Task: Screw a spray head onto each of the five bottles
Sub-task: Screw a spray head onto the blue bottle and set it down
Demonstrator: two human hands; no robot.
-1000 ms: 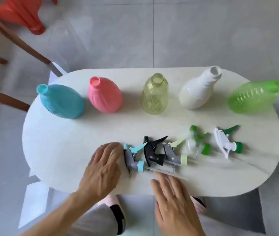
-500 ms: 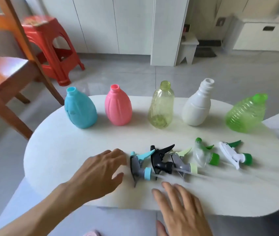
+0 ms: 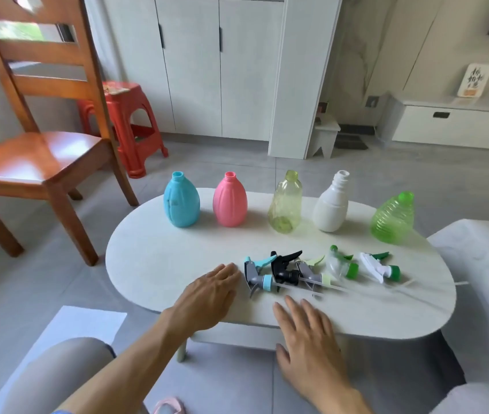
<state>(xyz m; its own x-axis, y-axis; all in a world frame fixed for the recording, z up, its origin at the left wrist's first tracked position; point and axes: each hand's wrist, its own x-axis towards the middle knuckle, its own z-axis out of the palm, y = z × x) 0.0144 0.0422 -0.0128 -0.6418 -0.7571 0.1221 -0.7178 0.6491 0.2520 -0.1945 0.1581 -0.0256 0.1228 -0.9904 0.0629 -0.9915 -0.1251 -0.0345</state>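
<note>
Left hand (image 3: 207,297) and right hand (image 3: 306,333) as before, each grip flat, holding nothing, view raised

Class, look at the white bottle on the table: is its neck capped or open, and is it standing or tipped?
Open and upright. The white bottle shows a bare threaded neck, no spray head, and stands on its base on the table.

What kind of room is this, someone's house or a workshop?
Most likely a home living room: a low white coffee table on a tiled floor, a wooden dining chair, a red plastic stool and white built-in cupboards behind.
</note>
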